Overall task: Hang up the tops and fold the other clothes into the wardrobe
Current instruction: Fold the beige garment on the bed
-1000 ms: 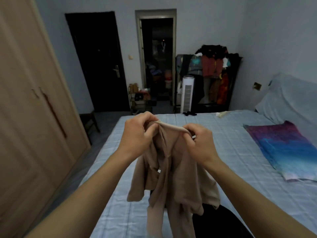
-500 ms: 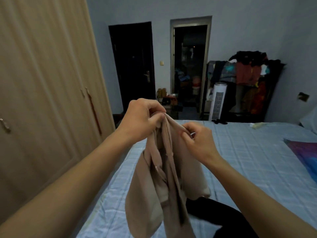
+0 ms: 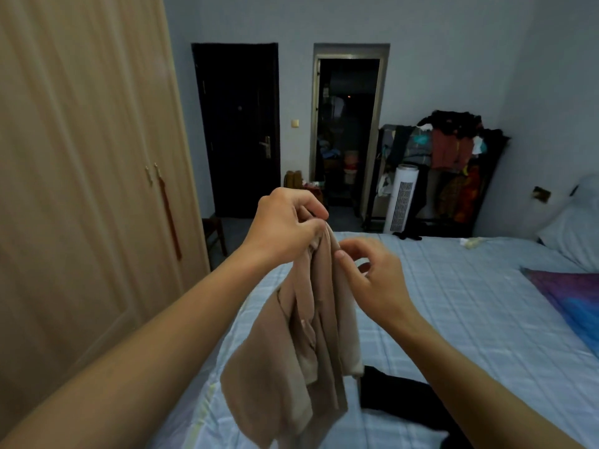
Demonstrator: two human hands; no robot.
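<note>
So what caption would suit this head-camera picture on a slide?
Left hand holds a beige top up over the bed; right hand open beside it, closed wardrobe alongside.

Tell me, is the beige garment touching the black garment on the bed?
Cannot tell. In the head view, the beige garment hangs from the left hand, overlapping the black garment; no gap or contact shows.

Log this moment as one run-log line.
left hand: pinching beige top | right hand: open beside it | wardrobe: shut | dark garment: on bed

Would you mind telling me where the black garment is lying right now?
In the head view, the black garment lies on the bed at lower right of centre, just behind the hanging beige top and under the right forearm.
</note>
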